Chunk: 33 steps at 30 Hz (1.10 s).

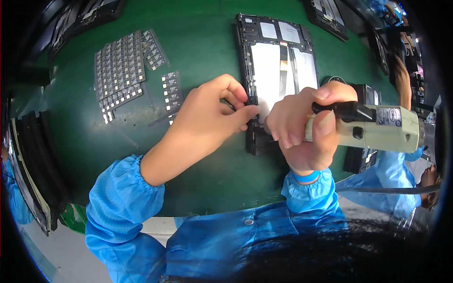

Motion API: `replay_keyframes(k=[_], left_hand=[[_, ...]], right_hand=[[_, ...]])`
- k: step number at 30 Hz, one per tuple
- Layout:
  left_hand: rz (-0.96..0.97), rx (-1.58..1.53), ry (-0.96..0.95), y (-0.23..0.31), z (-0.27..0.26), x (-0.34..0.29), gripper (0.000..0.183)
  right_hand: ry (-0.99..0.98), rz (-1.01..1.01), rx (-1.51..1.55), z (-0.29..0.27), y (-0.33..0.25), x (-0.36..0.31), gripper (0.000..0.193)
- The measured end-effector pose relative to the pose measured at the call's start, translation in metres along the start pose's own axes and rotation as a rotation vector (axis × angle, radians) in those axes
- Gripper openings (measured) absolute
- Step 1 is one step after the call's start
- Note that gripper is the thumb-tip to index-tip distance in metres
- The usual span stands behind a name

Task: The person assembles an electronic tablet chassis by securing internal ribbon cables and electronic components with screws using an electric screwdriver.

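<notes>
A tablet-like device (266,66) with a black frame and silvery battery panels lies open on the green table. My left hand (207,111) is at its left edge, thumb and fingers curled in a pinch against the frame. Whatever is between those fingertips is hidden. Wrapped in my right hand (304,125) is a pale green electric screwdriver (368,134) with a black lever; my thumb and a finger rest near the lever. The screwdriver slants over the device's lower right part, and my hand covers its tip.
Sheets of small dark labelled parts (120,68) lie at the left, with a loose strip (172,92) nearer my left hand. More black devices (328,16) sit along the far edge. A stack of dark panels (35,160) stands at far left. Another person's blue sleeve (394,174) shows at right.
</notes>
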State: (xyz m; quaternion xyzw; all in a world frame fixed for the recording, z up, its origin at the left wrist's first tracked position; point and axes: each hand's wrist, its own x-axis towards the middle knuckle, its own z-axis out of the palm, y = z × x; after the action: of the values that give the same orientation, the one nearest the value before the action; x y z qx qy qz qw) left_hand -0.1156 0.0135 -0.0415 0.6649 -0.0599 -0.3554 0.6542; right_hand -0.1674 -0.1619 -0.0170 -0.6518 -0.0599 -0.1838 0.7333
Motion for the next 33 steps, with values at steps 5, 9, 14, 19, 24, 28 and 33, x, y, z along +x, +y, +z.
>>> replay_keyframes(k=[5,9,14,19,24,28,33], left_hand=[[0.013,0.033,-0.01,0.0,-0.001,-0.001,0.022],[0.031,0.058,-0.012,0.0,-0.001,-0.001,0.023],[0.031,0.066,-0.017,0.0,-0.001,-0.001,0.023],[0.032,0.038,-0.014,-0.002,-0.002,0.0,0.021],[0.093,0.045,0.007,-0.002,0.001,-0.001,0.021],[0.29,0.172,0.088,-0.018,0.003,-0.003,0.026],[0.456,0.544,0.084,0.006,0.013,-0.048,0.048]], right_hand=[[-0.029,0.068,0.246,0.011,-0.004,-0.002,0.025],[-0.102,0.035,0.157,0.007,-0.003,-0.002,0.026],[-0.057,0.061,0.13,0.012,-0.001,-0.001,0.023],[-0.184,0.038,-0.014,0.012,0.001,0.006,0.025],[-0.215,-0.02,-0.056,0.019,0.0,0.005,0.023],[-0.336,-0.14,-0.317,0.016,0.004,0.003,0.022],[0.013,-0.02,-0.1,0.004,0.029,-0.027,0.023]])
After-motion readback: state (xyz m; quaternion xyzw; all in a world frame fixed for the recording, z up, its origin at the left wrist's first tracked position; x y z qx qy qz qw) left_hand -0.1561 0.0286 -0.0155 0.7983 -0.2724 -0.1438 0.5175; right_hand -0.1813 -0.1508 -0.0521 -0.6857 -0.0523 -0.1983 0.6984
